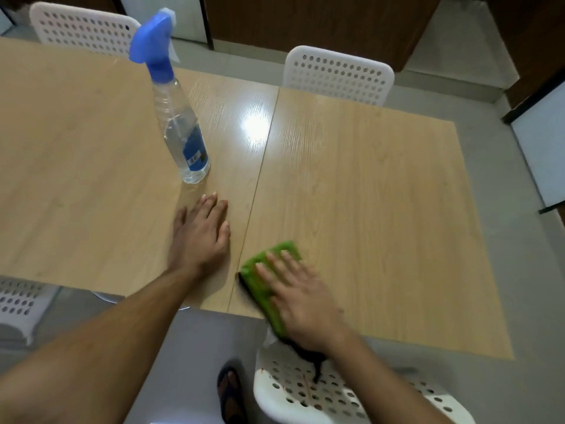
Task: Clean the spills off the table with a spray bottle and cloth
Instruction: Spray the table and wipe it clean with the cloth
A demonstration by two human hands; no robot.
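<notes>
A clear spray bottle (pixel 180 127) with a blue trigger head and blue label stands upright on the light wooden table (pixel 367 179), left of the seam between two tabletops. My left hand (pixel 200 234) lies flat on the table just in front of the bottle, fingers straight, not touching it. My right hand (pixel 301 296) presses flat on a green cloth (pixel 263 280) at the near table edge, right of the seam. The cloth's dark underside hangs over the edge. No spill is visible on the surface.
White perforated chairs stand around the table: two at the far side (pixel 339 75) (pixel 82 29), one below my right arm (pixel 308 393), one at the near left (pixel 18 304). A sandalled foot (pixel 230 390) shows on the grey floor. Dark wooden cabinets (pixel 305 22) line the back.
</notes>
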